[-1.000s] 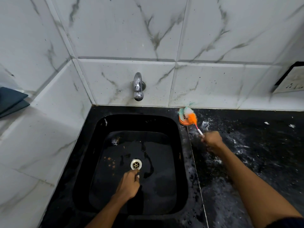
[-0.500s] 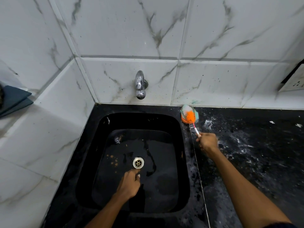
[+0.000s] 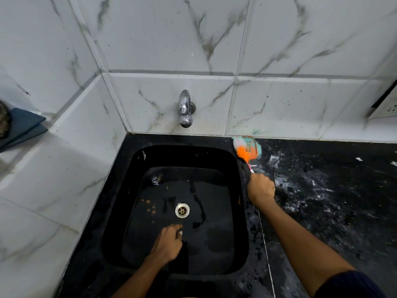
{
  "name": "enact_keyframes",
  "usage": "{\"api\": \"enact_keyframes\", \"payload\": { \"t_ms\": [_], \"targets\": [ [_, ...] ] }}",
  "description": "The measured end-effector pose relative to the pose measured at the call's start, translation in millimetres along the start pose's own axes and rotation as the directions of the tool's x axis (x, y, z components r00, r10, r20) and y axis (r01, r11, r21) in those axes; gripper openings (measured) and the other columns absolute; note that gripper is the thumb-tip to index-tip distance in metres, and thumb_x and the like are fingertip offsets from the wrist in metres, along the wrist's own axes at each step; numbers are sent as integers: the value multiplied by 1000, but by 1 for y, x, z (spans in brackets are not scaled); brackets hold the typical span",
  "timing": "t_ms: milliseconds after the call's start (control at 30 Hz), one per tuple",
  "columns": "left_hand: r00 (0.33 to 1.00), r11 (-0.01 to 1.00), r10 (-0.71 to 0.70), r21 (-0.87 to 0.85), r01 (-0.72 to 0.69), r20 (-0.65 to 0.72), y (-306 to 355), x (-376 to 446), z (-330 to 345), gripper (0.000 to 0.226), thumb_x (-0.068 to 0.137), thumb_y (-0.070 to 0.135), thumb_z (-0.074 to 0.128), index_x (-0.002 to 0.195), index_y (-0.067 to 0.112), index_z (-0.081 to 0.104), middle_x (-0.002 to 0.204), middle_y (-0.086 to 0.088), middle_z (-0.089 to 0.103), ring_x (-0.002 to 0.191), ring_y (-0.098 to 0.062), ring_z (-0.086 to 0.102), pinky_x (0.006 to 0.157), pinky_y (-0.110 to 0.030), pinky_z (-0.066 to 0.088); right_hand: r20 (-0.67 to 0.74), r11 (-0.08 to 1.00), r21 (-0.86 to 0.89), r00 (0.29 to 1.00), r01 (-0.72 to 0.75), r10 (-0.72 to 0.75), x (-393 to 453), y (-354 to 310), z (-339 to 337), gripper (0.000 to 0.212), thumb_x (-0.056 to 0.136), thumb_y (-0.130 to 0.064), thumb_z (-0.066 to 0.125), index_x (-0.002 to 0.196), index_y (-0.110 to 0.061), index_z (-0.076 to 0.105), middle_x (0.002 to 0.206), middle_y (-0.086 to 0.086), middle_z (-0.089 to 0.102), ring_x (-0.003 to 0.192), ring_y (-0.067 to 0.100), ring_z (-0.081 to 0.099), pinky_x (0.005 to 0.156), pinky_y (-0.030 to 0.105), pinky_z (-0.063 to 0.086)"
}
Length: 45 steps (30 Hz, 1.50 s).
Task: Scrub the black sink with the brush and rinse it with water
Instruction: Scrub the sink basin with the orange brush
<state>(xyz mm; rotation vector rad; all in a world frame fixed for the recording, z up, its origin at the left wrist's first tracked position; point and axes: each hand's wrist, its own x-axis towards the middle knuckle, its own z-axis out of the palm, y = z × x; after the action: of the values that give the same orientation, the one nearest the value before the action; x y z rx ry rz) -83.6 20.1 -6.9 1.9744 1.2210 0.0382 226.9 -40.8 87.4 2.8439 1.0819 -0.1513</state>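
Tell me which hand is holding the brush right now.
The right hand, at the sink's right rim, grips the orange-bristled brush. The left hand is down in the basin near the drain.

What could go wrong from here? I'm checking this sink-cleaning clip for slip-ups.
The brush in the right hand has its bristles on the soap dish at the counter's back edge; a hard push could knock the dish into the black sink. The tap is dry, so scrubbing may just smear the brown specks. The left hand sits near the drain, where a sweeping brush could hit it.
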Motion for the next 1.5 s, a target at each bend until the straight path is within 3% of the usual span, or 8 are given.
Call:
{"api": "enact_keyframes", "payload": {
  "t_ms": [167, 333, 433, 567, 800, 1033, 1167, 1500],
  "targets": [
    [999, 999, -39, -17, 40, 14, -7, -8, -5, 33, 97, 15, 51, 127, 10, 64, 128, -8, 66, 119, -20, 61, 101, -26, 47, -75, 914, 371, 975, -166, 207, -5, 5, 5, 25, 87, -15, 51, 105, -7, 67, 104, 19, 67, 97, 39, 64, 80, 42, 52],
    [995, 995, -97, -19, 98, 27, -23, -17, -7, 34, 98, 16, 51, 129, 12, 63, 128, -8, 66, 119, -20, 62, 101, -25, 47, 116, 406, 874, 925, -268, 362, -6, 12, 22, 19, 91, -18, 54, 89, -14, 73, 75, 8, 69, 64, 29, 62, 60, 39, 54],
    [994, 994, -110, -6, 110, 28, -29, -19, -7, 34, 98, 17, 52, 129, 12, 64, 128, -8, 66, 119, -20, 62, 99, -24, 46, 286, 26, 953, 928, -300, 239, -20, 10, 15, 23, 100, -9, 46, 102, -6, 69, 71, 6, 63, 46, 17, 43, 39, 23, 34],
    [990, 991, -133, -25, 134, 36, -30, -19, -11, 34, 96, 18, 54, 128, 13, 65, 127, -7, 67, 118, -21, 63, 101, -26, 47, 309, -78, 947, 950, -311, -33, -49, 8, 8, 25, 102, -8, 43, 109, -6, 67, 73, 6, 61, 44, 14, 41, 35, 21, 31],
    [979, 982, -187, 52, 184, 77, -42, -34, -22, 41, 95, 22, 53, 134, 14, 59, 135, -10, 61, 123, -25, 59, 104, -30, 46, 322, -15, 940, 901, -341, -291, -95, -20, 14, 26, 101, -8, 46, 111, -8, 70, 76, 9, 62, 45, 16, 41, 39, 25, 32],
    [976, 960, -194, 223, 168, 101, -52, -51, -34, 29, 92, 28, 49, 108, 9, 63, 114, -11, 63, 106, -33, 62, 87, -36, 51, 431, 347, 882, 842, -319, -324, -116, -67, 33, 24, 100, -10, 48, 96, -7, 71, 63, 3, 63, 36, 13, 39, 35, 18, 26],
    [987, 963, -141, 242, 118, 80, -59, -62, -34, 14, 90, 28, 45, 83, 15, 44, 102, -11, 58, 96, -32, 60, 78, -37, 45, 474, 462, 843, 787, -276, -394, -123, -95, 36, 25, 99, -13, 48, 92, -9, 72, 63, 3, 62, 39, 11, 39, 36, 20, 27],
    [965, 971, -89, 196, 139, -248, -71, -83, -44, 44, 79, 12, 49, 120, 13, 65, 124, -1, 60, 113, -24, 58, 92, -32, 49, 519, 470, 837, 683, -281, -514, -140, -199, 38, 19, 96, -10, 49, 86, -2, 63, 65, 7, 61, 42, 11, 43, 36, 20, 30]
  ]
}}
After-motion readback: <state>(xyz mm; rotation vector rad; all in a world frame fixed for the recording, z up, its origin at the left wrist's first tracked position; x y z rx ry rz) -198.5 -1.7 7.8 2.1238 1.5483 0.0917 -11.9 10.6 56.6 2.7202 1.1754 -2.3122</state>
